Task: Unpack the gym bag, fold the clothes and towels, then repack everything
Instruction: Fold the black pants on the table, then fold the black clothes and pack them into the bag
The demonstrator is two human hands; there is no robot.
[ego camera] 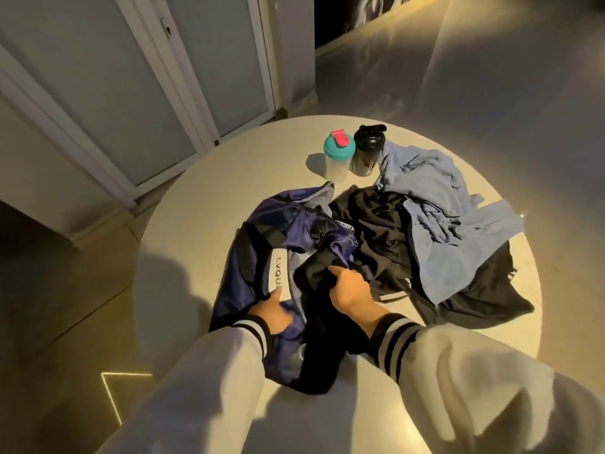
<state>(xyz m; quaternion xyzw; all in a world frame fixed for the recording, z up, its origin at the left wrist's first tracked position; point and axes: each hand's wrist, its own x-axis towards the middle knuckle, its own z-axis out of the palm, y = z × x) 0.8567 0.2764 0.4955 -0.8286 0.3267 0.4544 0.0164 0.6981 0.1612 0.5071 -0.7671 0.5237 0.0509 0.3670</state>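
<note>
A navy gym bag lies slumped and open on the round table, near its front edge. My left hand holds the bag's near rim. My right hand grips a black garment that hangs out of the bag's mouth towards me. To the right lies a crumpled pile: another black garment with a light blue towel on top of it.
Two shaker bottles stand at the back of the table: a clear one with a teal lid and a black one beside it. White doors are to the left, and bare floor lies beyond.
</note>
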